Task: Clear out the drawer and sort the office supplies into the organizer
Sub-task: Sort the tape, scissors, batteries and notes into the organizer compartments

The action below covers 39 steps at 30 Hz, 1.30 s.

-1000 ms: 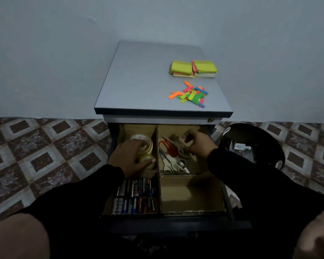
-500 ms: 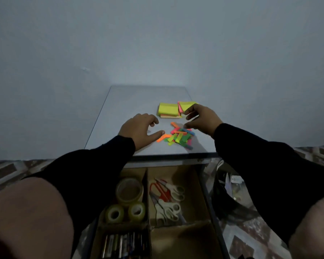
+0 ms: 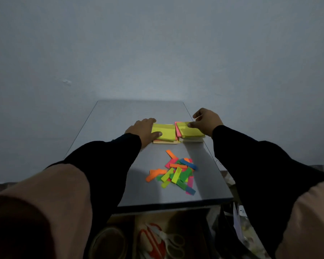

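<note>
Two hands reach to the far end of the desk (image 3: 120,118). Left hand (image 3: 143,128) grips the left pad (image 3: 164,132); right hand (image 3: 207,122) pinches the right pad (image 3: 190,130). Pads look light and bendy, best held by their edges. Tiny flags (image 3: 174,173) lie nearer.

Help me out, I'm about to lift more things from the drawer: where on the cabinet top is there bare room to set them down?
The cabinet top is bare at the back, between the wall and the sticky note pads, and along its left side beside the left sleeve. The right half is crowded: the left hand and right hand on the pads, and nearer, the scattered colored tabs.
</note>
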Motion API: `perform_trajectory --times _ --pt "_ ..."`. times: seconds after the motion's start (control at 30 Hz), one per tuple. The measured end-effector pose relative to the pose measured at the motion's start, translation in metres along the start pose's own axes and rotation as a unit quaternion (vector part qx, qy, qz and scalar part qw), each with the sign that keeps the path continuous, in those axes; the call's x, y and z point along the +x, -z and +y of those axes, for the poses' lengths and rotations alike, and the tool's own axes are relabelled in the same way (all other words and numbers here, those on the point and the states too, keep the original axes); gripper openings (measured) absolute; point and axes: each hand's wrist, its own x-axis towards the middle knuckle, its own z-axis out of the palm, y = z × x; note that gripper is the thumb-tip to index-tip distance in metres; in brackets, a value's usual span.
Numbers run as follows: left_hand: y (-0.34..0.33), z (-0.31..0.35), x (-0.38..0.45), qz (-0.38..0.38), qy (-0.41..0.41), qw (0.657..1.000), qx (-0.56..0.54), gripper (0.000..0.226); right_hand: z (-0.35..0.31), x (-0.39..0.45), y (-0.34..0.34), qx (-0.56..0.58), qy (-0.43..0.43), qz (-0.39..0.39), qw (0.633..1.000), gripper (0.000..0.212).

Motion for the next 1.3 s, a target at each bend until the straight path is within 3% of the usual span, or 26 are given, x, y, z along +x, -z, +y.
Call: perform_trajectory --times 0.2,0.37,0.5,0.77,1.03,1.13,1.3 --pt "-0.011 0.004 0.032 -0.055 0.009 0.998 -0.005 0.058 -0.001 0.024 -0.011 -0.092 -0.057 -0.058 0.992 0.067" --pt "-0.004 0.013 0.047 -0.122 0.021 0.991 0.053 0.059 0.002 0.03 -0.016 -0.138 -0.081 -0.07 0.985 0.059" --pt "0.003 0.016 0.049 -0.112 0.013 0.988 0.107 0.053 0.0 0.032 -0.02 -0.15 -0.078 -0.074 0.983 0.046" --pt "0.011 0.022 0.042 -0.099 0.005 0.99 0.1 0.052 -0.001 0.029 -0.023 -0.082 -0.091 -0.049 0.991 0.079" --pt "0.013 0.029 0.042 -0.12 0.008 0.987 0.106 0.054 0.0 0.018 -0.026 -0.027 -0.082 -0.037 0.996 0.075" --pt "0.013 0.026 0.041 -0.1 0.033 0.992 0.073 0.058 0.002 0.019 -0.028 -0.043 -0.081 -0.032 0.995 0.077" --pt "0.01 0.012 0.031 -0.041 0.132 0.987 -0.076 0.068 0.006 0.008 -0.034 -0.012 -0.069 0.009 0.998 0.066"
